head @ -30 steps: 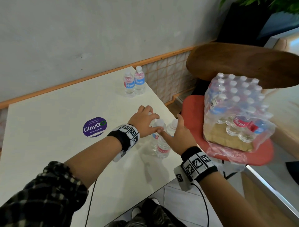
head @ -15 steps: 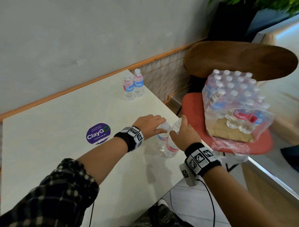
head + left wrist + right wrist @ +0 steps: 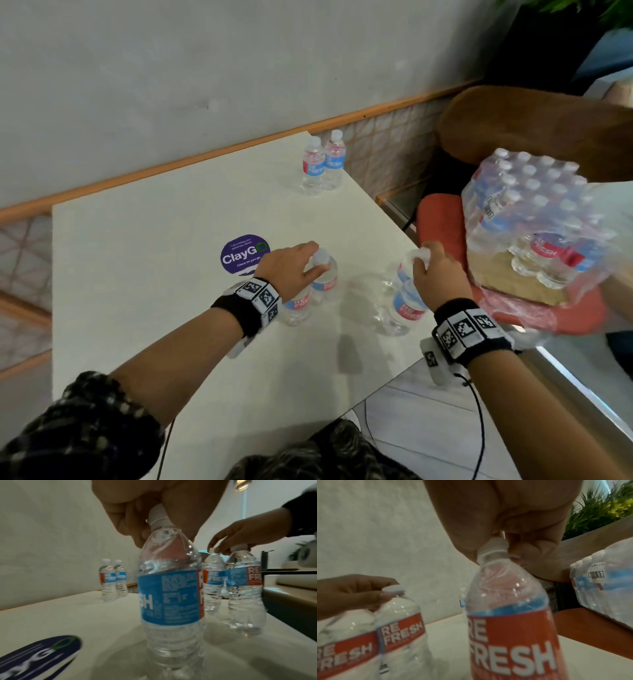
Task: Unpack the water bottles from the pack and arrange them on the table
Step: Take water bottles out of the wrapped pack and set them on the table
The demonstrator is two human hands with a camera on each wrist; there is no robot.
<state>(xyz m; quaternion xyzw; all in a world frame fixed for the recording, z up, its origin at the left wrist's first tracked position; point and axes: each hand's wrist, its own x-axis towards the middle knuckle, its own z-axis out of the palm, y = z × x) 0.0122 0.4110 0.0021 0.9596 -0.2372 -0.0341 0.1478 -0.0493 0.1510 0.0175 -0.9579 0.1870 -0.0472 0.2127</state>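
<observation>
Bottles stood in three pairs on the table [image 3: 144, 274]; your left hand [image 3: 287, 267] pinched the caps of one pair [image 3: 310, 291] beside the sticker [image 3: 245, 254], fingers curled round the necks; your right hand [image 3: 442, 270] held a second pair [image 3: 406, 301] the same way, near the table's right edge; the two pairs stood apart, bases seemingly on the top; a third pair [image 3: 323, 168] stood untouched at the far corner; the pack [image 3: 534, 219] sat on the red chair [image 3: 442, 219] just past the table, wrap torn open at the front, many bottles left inside.

You could judge these bottles full, so fairly heavy for a two-finger hold; thin ribbed walls looked soft, likely to dent under a squeeze; smooth plastic and labels would probably slip; the stiff cap and neck ring gave you the surest purchase, as the wrist views showed; lower on the body suited single bottles better; tall and narrow, they could tip if set down askew.
</observation>
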